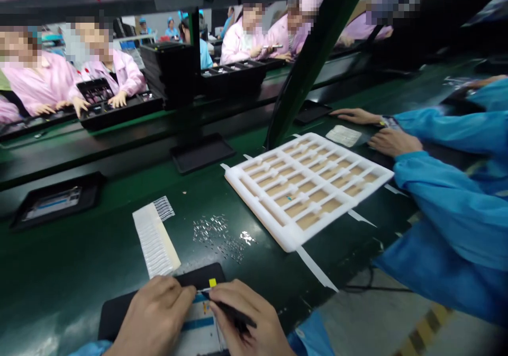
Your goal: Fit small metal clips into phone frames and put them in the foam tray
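My right hand [254,316] grips slim black tweezers [237,313], their tip at the upper end of a flat device [198,337]. That device looks like an opened phone, white and silver with blue strips, and a yellow tab [212,282] stands at its top. Curled at the same end, my left hand [153,313] has thumb and fingers pressed together by the tweezers' tip; what they pinch is hidden. Beneath the device lies a black tray [115,313]. Just beyond are many tiny metal pieces [218,234] and a sheet of clear and white strips [156,239].
A white foam tray with compartments [273,224] lies taped to the green table [262,287]. Black trays stand at the far left [85,200] and along the back [202,152]. A green post [305,70] rises behind. At right, a co-worker's blue sleeves [436,181] reach in.
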Demonstrator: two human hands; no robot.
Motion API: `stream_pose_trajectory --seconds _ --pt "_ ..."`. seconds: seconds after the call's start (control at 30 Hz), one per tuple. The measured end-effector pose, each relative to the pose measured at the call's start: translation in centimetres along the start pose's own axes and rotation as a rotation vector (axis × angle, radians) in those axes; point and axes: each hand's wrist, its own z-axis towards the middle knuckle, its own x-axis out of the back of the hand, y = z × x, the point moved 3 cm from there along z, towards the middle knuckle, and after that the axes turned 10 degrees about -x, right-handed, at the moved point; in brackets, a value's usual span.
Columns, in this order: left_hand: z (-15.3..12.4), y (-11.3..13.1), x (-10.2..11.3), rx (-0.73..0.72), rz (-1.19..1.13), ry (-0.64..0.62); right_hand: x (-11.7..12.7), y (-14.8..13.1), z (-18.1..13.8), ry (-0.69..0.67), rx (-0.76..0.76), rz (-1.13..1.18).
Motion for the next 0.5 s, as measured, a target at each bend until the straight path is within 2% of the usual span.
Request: stream_pose_trajectory --seconds 0.1,0.23,0.33,0.4,0.5 --pt "0.5 -2.4 0.8 0.082 0.030 0.006 -0.1 0.3 -0.2 -0.002 0.022 0.018" --pt "1.3 -8.8 2.0 0.267 0.139 0.081 1.1 1.0 -0.3 0.120 -0.105 0.119" --pt "2.5 -12.6 2.2 0.317 0.190 0.070 2.3 1.3 -0.2 0.192 -0.142 0.113" --pt "3.4 -13.8 2.0 0.303 0.209 0.022 2.7 1.4 -0.2 0.194 -0.137 0.079" --pt "4.4 -14.3 1.2 0.285 0.269 -0.050 3.0 1.8 -0.3 0.197 -0.143 0.046"
